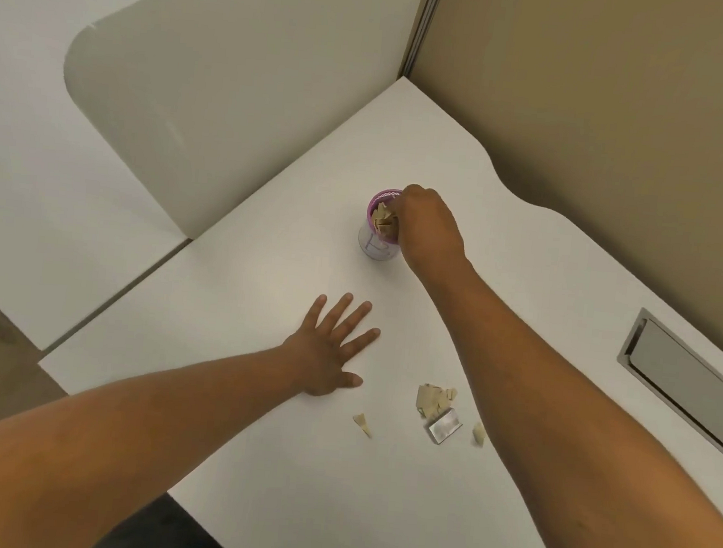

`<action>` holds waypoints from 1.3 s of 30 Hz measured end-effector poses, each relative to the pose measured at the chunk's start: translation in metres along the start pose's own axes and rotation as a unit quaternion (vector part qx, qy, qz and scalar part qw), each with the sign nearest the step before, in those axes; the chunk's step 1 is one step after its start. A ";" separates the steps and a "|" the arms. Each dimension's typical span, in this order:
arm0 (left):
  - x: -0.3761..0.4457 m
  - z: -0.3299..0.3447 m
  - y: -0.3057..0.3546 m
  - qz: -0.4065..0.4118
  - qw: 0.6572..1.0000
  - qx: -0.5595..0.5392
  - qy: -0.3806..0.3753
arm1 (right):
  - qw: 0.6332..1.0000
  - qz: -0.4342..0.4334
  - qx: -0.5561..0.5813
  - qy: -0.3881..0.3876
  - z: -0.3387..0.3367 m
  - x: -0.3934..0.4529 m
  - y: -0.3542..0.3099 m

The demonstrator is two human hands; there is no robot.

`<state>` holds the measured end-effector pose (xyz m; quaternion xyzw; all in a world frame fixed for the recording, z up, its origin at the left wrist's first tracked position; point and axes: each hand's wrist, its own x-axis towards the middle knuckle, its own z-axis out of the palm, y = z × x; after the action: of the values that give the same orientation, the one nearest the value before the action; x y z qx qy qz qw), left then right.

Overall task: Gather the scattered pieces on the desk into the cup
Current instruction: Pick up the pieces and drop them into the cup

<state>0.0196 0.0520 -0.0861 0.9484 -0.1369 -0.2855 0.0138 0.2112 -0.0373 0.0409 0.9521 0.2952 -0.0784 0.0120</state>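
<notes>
A small white cup (375,245) with a purple rim stands upright on the white desk (263,274), filled with tan pieces. My right hand (429,227) hovers at the cup's mouth, fingers curled down into it; whether it holds a piece is hidden. My left hand (331,350) lies flat on the desk, fingers spread, nearer to me and left of the cup. A small heap of tan pieces (434,400) lies near my right forearm, with a single piece (362,422) to its left and another piece (478,433) to its right.
A small shiny metal block (444,427) sits against the heap. A metal cable hatch (691,385) is set into the desk at the right. Partition walls (235,101) close the desk at the back and left; the desk's front edge runs low in view.
</notes>
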 end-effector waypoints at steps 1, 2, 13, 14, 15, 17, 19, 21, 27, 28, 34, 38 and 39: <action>0.000 0.001 0.000 0.000 1.000 0.000 0.002 | 1.000 0.006 -0.008 -0.017 0.001 0.006 -0.003; 0.000 0.001 0.000 0.002 1.000 0.000 0.003 | 0.999 0.021 0.000 -0.035 0.003 0.011 -0.005; -0.003 -0.003 0.000 0.010 1.000 0.007 -0.022 | 0.993 -0.008 0.002 -0.114 -0.006 0.035 -0.005; -0.003 -0.004 0.001 0.009 1.000 0.008 -0.024 | 0.993 -0.015 0.011 -0.120 -0.015 0.034 -0.003; -0.004 -0.005 0.001 0.009 1.000 0.009 -0.024 | 0.992 -0.022 0.027 -0.119 -0.024 0.032 0.000; -0.004 -0.005 0.001 0.010 1.000 0.008 -0.021 | 0.992 -0.019 0.052 -0.112 -0.040 0.028 0.005; -0.004 -0.005 0.000 0.012 1.000 0.005 -0.019 | 0.992 -0.004 0.084 -0.093 -0.052 0.023 0.010; -0.003 -0.004 -0.001 0.012 1.000 0.006 -0.018 | 0.993 0.013 0.101 -0.058 -0.059 0.016 0.013; -0.001 0.000 -0.001 0.005 1.000 0.005 -0.009 | 0.994 0.009 0.104 -0.029 -0.037 -0.005 -0.007; -0.001 -0.001 -0.001 0.005 1.000 0.004 -0.010 | 0.995 0.002 0.093 -0.038 -0.029 -0.007 -0.010; -0.002 0.000 -0.001 0.008 1.000 0.012 -0.010 | 0.988 0.019 0.150 -0.006 -0.001 -0.002 -0.003; -0.001 0.002 -0.002 0.011 1.000 0.020 0.000 | 0.986 0.030 0.163 -0.004 -0.003 -0.001 0.002; -0.002 0.002 -0.002 0.013 1.000 0.020 0.004 | 0.984 0.034 0.177 0.003 -0.009 -0.003 0.003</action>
<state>0.0173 0.0549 -0.0873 0.9478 -0.1548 -0.2788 -0.0005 0.2113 -0.0410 0.0499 0.9489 0.2443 -0.1263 -0.1546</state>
